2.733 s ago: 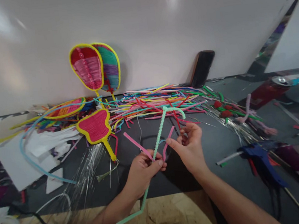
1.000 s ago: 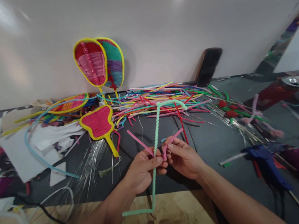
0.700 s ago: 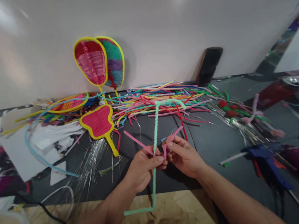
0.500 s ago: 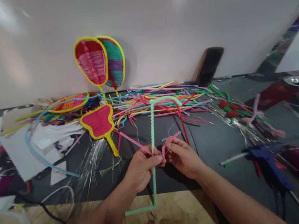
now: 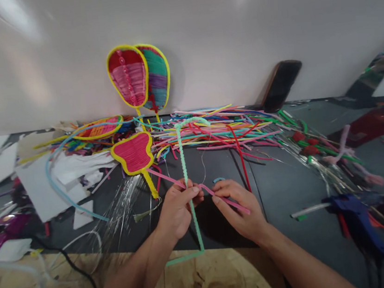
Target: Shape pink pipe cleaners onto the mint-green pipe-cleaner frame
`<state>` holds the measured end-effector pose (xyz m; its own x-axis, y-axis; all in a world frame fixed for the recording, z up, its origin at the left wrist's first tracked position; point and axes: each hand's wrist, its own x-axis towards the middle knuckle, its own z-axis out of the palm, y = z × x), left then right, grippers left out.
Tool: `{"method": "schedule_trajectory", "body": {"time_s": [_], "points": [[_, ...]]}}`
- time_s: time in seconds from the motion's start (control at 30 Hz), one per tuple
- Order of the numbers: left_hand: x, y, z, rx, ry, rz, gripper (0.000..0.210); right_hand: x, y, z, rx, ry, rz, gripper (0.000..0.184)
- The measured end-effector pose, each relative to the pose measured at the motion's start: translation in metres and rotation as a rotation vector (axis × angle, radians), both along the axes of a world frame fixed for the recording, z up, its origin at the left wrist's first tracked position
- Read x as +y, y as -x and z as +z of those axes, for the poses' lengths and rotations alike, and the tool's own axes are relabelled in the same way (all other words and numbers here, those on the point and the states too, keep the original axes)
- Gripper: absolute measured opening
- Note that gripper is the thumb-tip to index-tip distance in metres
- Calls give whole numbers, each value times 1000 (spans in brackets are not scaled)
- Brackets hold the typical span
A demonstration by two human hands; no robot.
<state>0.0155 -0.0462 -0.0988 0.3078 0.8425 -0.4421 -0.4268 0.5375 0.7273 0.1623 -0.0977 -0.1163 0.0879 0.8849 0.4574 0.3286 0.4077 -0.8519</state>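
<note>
My left hand (image 5: 179, 208) pinches a mint-green pipe cleaner (image 5: 182, 157) where a pink pipe cleaner (image 5: 165, 176) crosses it. The green one stands upright, curls over to the right at its top and bends left near the table's front edge. From the pinch, the pink one runs up to the left and down to the right. My right hand (image 5: 240, 208) is closed on that pink right end, which lies across its fingers. Beyond my left hand rests a pink fan with a yellow edge and handle (image 5: 133, 153).
Loose coloured pipe cleaners (image 5: 218, 133) lie along the wall. Two round fans (image 5: 128, 79) and a phone (image 5: 282, 85) lean there. At right are a blue glue gun (image 5: 357, 221) and a red can (image 5: 365, 129); at left, white paper (image 5: 46, 194) and thin wires (image 5: 124, 206).
The pink pipe cleaner's right end has swung from pointing up to pointing down to the right, with my right hand now over it. The green one's top has shifted left.
</note>
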Motion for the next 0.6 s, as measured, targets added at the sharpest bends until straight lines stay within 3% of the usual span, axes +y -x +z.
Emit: {"method": "schedule_trajectory", "body": {"time_s": [0.23,0.6], "points": [[-2,0,-2,163,-116,-108,18,-3,-11,1,-300,-219,12,25],[-15,-11,-3,249,-211,-276,15,0,-17,6,-385,-211,-211,15]]}}
